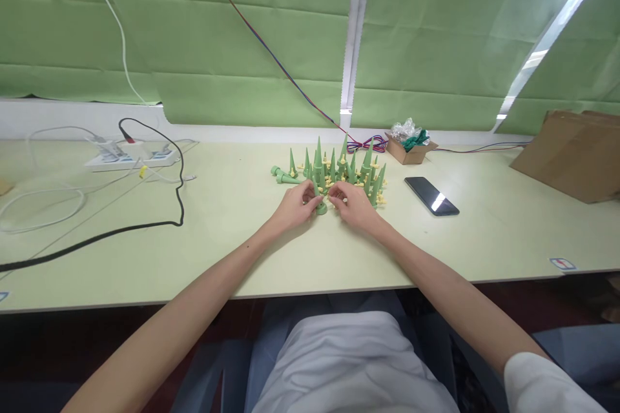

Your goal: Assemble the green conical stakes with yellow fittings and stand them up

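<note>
Many green cones with small yellow pieces on them stand in a cluster point(342, 164) on the pale table point(290, 264). At its front left, my left hand point(299, 202) closes its fingers round a green cone point(320, 208) that has a round base. Just to the right, my right hand point(352, 202) has thumb and fingertips pinched together beside that cone; what lies between them is too small to make out. Two green pieces point(287, 178) lie on their sides left of the cluster.
A black phone point(431, 196) lies to the right. Behind it sits a small open carton point(411, 150) with plastic wrap. Large cardboard point(571, 155) stands at far right. A power strip point(133, 159) and a black cable point(121, 230) occupy the left side.
</note>
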`<move>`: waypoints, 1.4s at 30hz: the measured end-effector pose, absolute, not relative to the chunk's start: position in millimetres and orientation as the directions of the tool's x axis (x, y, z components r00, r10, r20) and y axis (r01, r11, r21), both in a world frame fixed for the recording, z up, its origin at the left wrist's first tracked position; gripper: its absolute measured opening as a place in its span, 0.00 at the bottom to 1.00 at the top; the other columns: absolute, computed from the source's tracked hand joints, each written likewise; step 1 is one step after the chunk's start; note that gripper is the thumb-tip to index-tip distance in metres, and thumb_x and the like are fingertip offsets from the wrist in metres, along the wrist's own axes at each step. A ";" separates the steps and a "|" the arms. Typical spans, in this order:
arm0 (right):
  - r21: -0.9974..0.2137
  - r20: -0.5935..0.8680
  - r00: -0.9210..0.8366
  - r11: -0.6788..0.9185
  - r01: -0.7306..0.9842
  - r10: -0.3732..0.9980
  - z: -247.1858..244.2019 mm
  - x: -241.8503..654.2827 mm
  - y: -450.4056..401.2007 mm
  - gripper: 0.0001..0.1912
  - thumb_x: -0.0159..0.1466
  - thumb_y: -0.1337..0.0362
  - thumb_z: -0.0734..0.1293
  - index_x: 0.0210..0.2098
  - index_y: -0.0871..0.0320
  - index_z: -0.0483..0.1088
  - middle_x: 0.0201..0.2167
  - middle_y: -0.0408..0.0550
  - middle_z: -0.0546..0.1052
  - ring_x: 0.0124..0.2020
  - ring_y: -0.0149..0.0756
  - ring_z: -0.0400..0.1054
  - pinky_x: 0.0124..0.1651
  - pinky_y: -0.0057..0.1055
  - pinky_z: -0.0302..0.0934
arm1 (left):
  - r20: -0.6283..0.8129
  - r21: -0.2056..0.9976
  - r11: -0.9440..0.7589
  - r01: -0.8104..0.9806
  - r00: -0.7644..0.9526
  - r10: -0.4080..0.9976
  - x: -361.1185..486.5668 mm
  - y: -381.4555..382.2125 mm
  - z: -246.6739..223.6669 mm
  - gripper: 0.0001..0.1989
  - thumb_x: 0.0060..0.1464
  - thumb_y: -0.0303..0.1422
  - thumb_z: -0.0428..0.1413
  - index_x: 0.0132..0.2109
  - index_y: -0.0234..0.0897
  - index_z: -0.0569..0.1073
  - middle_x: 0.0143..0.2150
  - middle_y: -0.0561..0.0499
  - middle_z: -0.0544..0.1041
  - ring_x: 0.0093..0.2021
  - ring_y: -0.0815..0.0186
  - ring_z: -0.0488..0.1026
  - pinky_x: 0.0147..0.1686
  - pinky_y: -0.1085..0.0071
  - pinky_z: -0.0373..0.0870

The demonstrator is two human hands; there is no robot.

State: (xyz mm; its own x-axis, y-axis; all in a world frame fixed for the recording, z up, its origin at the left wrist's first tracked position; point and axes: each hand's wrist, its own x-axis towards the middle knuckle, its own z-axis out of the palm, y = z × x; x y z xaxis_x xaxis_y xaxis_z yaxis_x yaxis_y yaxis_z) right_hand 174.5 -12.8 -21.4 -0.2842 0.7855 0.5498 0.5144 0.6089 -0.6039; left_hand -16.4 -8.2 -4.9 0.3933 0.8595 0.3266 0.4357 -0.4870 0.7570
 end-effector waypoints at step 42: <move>-0.775 0.484 -0.269 0.550 0.311 0.833 -12.4 168.1 -24.4 0.05 0.65 0.63 0.64 0.33 0.55 0.67 0.29 0.44 0.74 0.20 0.31 0.68 0.26 0.32 0.68 | 0.256 0.905 -0.369 0.211 0.421 0.870 -12.1 -17.3 -0.3 0.17 0.59 0.49 0.56 0.38 0.40 0.65 0.22 0.55 0.69 0.17 0.71 0.65 0.17 0.71 0.60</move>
State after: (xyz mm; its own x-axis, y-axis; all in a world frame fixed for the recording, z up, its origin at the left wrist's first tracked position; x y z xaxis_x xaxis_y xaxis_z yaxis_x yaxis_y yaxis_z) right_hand 168.1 -24.4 -12.4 -0.2691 0.8329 0.4837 0.3112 0.5505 -0.7747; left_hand -12.1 -17.3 -0.3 0.4212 0.8700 0.2563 0.2109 -0.3688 0.9053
